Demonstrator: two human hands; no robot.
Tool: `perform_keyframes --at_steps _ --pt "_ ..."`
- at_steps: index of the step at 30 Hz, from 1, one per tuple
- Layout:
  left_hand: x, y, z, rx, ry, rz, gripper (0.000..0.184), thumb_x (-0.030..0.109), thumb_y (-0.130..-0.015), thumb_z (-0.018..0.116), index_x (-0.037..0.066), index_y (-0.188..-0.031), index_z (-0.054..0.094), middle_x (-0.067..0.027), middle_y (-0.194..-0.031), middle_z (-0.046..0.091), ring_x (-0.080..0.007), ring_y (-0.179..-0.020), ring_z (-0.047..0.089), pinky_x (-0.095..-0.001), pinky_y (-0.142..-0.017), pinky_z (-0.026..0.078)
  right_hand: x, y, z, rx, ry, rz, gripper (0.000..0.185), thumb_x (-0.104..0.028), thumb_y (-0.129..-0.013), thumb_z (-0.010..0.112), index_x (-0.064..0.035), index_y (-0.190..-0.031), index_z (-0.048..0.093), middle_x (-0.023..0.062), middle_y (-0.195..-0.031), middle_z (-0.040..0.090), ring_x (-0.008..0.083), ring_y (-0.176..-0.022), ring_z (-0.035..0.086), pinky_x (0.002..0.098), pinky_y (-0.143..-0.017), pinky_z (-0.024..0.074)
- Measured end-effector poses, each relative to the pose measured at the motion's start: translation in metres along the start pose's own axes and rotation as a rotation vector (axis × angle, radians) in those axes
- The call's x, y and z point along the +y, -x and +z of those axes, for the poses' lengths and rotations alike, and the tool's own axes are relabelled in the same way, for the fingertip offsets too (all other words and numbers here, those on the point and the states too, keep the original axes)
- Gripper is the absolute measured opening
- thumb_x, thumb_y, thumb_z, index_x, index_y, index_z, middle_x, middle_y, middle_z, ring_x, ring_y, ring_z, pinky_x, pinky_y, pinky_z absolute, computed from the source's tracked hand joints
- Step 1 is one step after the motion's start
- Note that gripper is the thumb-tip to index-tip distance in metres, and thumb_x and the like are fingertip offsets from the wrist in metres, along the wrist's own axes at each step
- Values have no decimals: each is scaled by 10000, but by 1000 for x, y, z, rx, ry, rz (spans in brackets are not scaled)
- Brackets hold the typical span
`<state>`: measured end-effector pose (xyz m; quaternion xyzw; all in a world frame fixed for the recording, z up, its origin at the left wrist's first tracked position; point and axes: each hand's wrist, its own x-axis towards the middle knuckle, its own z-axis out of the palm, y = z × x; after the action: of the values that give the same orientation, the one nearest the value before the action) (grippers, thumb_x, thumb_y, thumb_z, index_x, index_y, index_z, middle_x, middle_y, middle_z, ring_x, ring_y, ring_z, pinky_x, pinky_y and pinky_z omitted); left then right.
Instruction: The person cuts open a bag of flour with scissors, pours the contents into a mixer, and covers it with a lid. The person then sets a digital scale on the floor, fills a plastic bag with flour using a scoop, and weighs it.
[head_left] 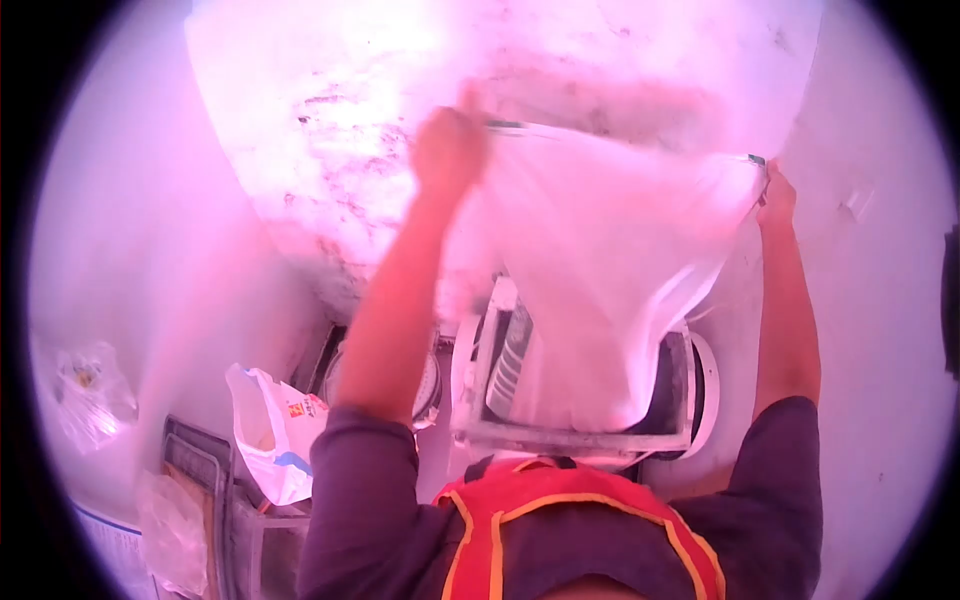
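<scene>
A large white sack [600, 220] is stretched between my two hands, its upper edge spread wide and its lower end hanging down. My left hand [450, 150], slightly blurred, is closed round the upper left corner, by a dark green strip. At the upper right corner, my right hand [778, 195] pinches the edge near another green bit. The sack's lower end hangs in front of or into a pale metal frame [575, 440] close to my body; which of the two I cannot tell. Part of the frame is hidden behind the sack.
A white printed bag [275, 430] stands open at the left, beside dark metal racks [195, 450]. Clear plastic bags [90, 395] lie further left. Behind my left forearm is a partly hidden round dial [428, 390]. A stained white wall [340, 130] rises ahead.
</scene>
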<state>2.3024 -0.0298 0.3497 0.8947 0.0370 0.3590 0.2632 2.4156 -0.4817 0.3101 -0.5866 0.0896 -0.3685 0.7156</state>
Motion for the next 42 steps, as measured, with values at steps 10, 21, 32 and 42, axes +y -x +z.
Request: perform_keyframes --at_steps 10,21,32,42 --pt "-21 13 -11 -107 444 -200 533 457 -865 452 -40 -802 635 -144 -713 626 -253 -743 601 -351 -680 453 -25 52 -4 -478 -198 205 361 -364 -878 500 -71 -1089 518 -5 -986 551 109 -873 498 285 -713 380" --pt "21 67 7 111 538 432 180 156 -796 607 25 -911 653 -81 -822 660 -105 -722 583 -220 -642 447 30 44 17 -377 231 -260 265 -218 -862 493 8 -911 622 34 -830 613 127 -716 496 291 -684 417" --pt "-18 32 6 89 969 -160 173 141 -822 599 0 -730 637 64 -556 480 -4 -523 373 -203 -446 272 90 -25 -30 -50 251 -100 342 -311 -837 579 6 -956 626 44 -830 609 157 -779 555 313 -683 418" --pt "-2 102 22 -235 1042 46 402 233 -848 557 -20 -1142 451 -98 -1007 577 -175 -895 557 -294 -778 449 101 36 -13 -127 320 188 337 -336 -876 501 -28 -963 605 28 -785 569 124 -691 521 270 -637 424"
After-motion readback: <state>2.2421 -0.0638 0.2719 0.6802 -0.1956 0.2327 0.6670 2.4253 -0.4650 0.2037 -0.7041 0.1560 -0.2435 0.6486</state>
